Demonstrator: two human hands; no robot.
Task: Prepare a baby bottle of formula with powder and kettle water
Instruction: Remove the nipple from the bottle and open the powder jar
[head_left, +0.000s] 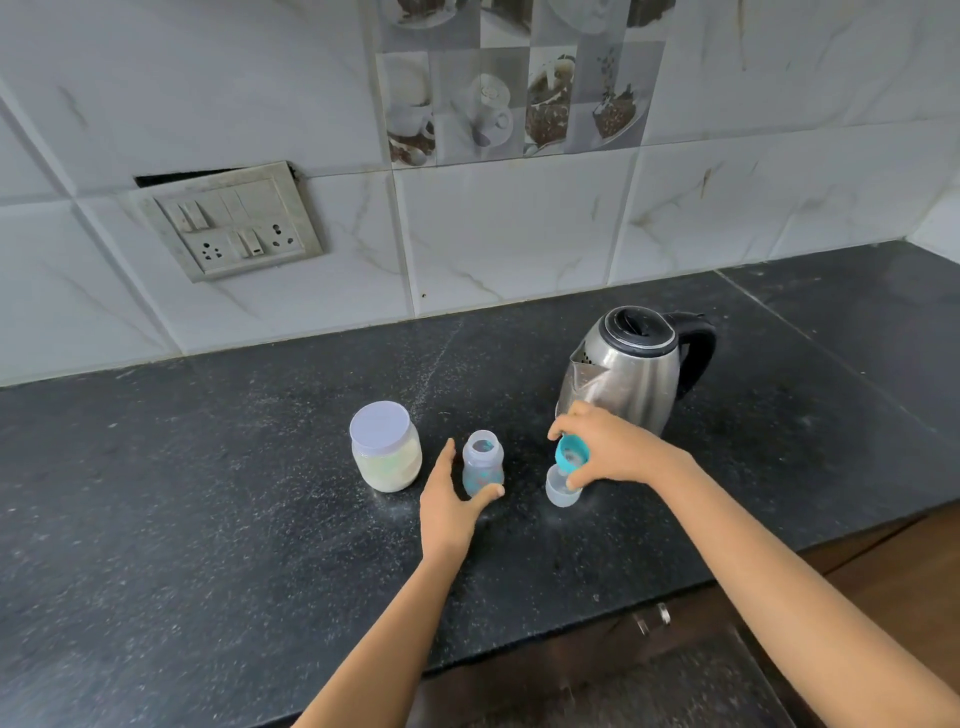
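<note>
1. baby bottle (483, 465) stands upright with its mouth uncovered on the dark speckled bench (208, 493), near the middle of it. the bench runs right across the view below a pale tiled wall (519, 228).
2. steel kettle (628, 374), black lid closed, stands behind and to the right of the bottle. its handle points right and its spout points left.
3. switch plate (228, 223) is set in the wall, far to the left and well apart from everything on the bench.
4. left hand (449, 499) is spread in a wide c around the bottle. the thumb tip lies against the bottle's lower front, and the straight fingers rise just beside its left side with a sliver of gap. it cups the bottle without clasping it.
5. right hand (613, 447) is just right of the bottle and in front of the kettle's base. its fingers curl over the top of a teal screw ring (571, 454) with the thumb beneath, pinching it.
6. powder jar (385, 447) has a flat whitish lid on and pale powder inside. it stands just left of the left hand's fingers, apart from the bottle.
7. the bottle itself is clear, with a bluish print on its side, and sits between the two hands.
8. clear cap (561, 491) sits open side up on the bench below the right hand.
9. the teal ring is held tilted right over the cap; whether the two touch cannot be told.
</note>
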